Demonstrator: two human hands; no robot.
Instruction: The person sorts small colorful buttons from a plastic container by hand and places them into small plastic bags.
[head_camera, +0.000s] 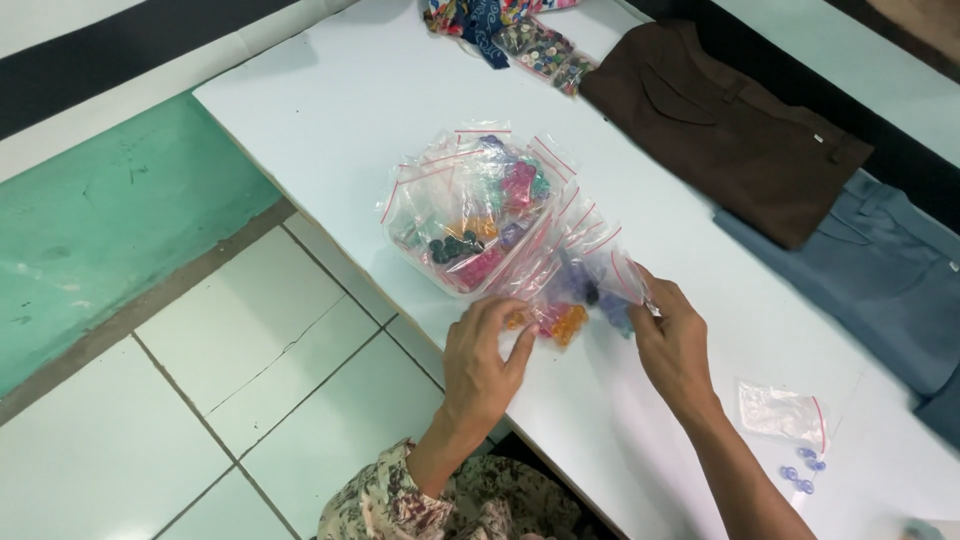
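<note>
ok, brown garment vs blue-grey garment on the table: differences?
The brown garment is dark brown; the blue-grey garment is pale slate. The brown one lies wholly in view and overlaps the blue-grey one's edge; the blue-grey one runs off the right of the frame. Both lie flat on the white table, away from both hands.

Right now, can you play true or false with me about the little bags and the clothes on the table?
1. Both hands, the left hand and the right hand, touch small zip bags of beads. True.
2. The clear tub is empty. False: it is heaped with bead bags.
3. The brown trousers lie on the floor. False: they lie on the white table.
4. Loose blue beads lie beside an empty zip bag. True.
</note>
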